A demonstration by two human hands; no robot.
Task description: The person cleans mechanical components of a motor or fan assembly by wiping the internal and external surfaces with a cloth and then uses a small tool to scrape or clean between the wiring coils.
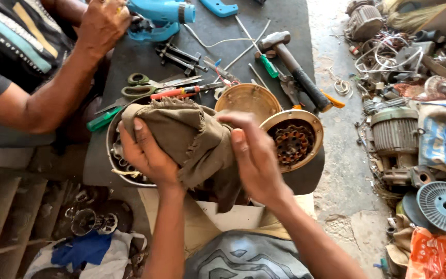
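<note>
Both hands grip a brown rag [189,142] over a metal bowl [113,150] at the table [305,175] edge; left hand [148,155] fingers wrap its left side; right hand [254,155] clasps its right; a motor housing [292,139] lies just beside

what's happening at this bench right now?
The person wearing the camera holds a brown rag bunched between the left hand and right hand, over a round metal housing. Beside it lies a fan motor part with a rusty core, and a hammer, scissors and screwdrivers lie on the dark work surface. At top left another person's hand rests by a blue tool.
</note>
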